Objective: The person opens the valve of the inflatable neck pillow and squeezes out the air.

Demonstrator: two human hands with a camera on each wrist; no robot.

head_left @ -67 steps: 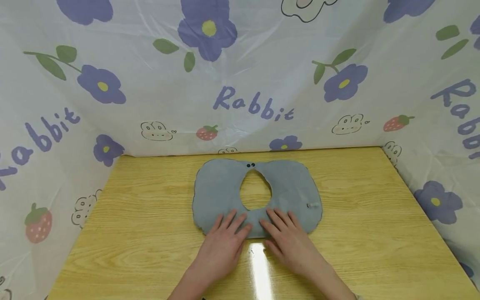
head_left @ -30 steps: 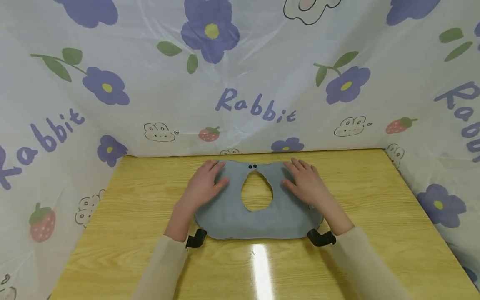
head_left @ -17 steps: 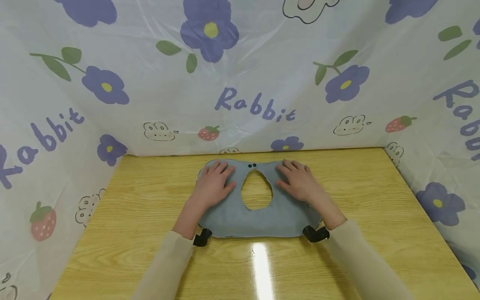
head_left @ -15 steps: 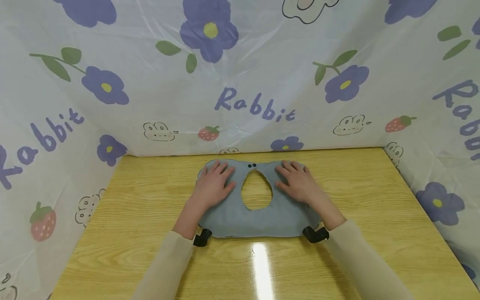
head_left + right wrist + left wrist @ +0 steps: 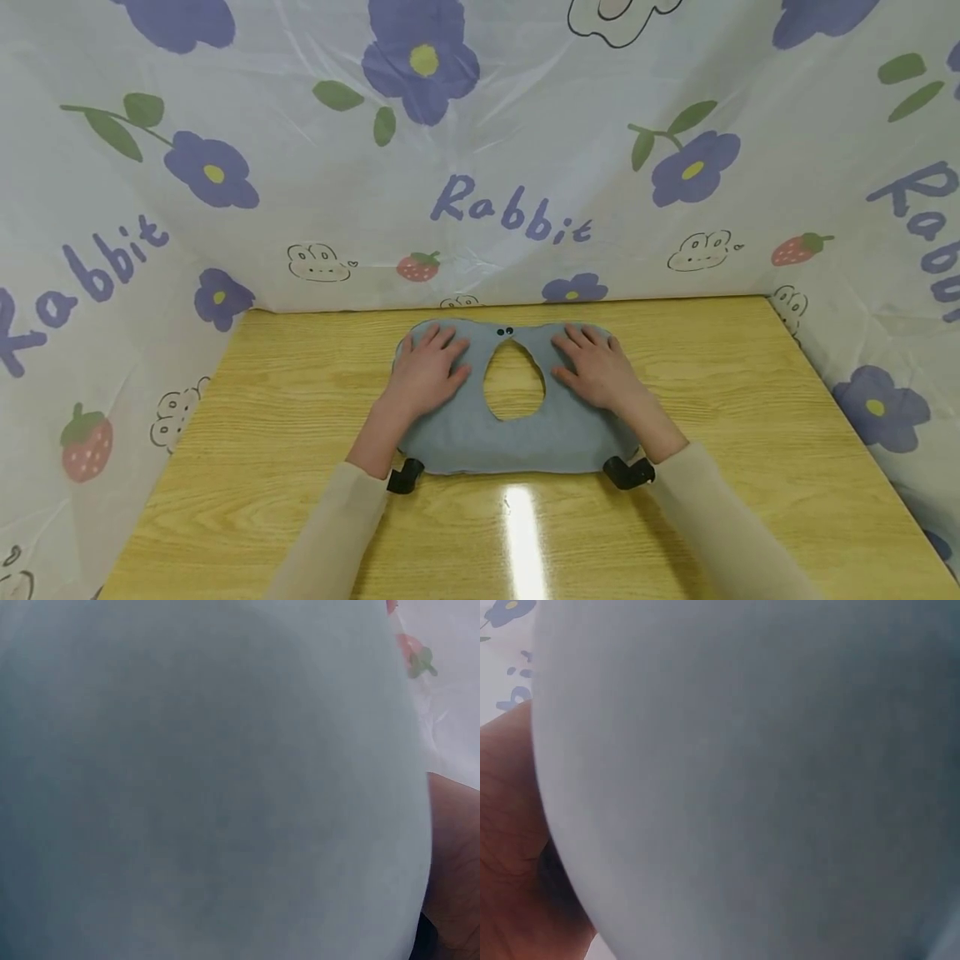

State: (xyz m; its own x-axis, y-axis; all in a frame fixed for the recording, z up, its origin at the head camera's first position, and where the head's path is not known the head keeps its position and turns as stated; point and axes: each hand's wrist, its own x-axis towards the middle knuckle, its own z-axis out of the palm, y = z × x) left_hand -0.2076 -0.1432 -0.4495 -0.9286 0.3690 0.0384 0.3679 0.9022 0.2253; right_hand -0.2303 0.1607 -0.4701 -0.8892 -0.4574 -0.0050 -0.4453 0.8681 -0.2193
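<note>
A grey-blue neck pillow [image 5: 517, 446] lies flat on the table, puffed up, with a teardrop-shaped hole in its middle. Two small dark snaps [image 5: 505, 332] sit side by side at its far edge, above the hole. My left hand [image 5: 426, 367] rests on the far left lobe, fingers spread. On the far right lobe rests my right hand [image 5: 597, 362], its fingers also spread. In the left wrist view the pillow [image 5: 727, 780] hides most of the left hand [image 5: 506, 817]. The pillow [image 5: 217, 780] likewise covers most of the right wrist view.
The wooden table [image 5: 285, 467] extends around the pillow on all sides. A white cloth [image 5: 517, 150] printed with flowers and rabbits hangs behind and at both sides. Black wrist-camera mounts [image 5: 628, 472] stick out near the cuffs, close to the pillow's near corners.
Both hands have moved from the pillow's near edge to its far lobes, then slightly inward from its outer sides. Over the last half second they barely move. The pillow stays in place.
</note>
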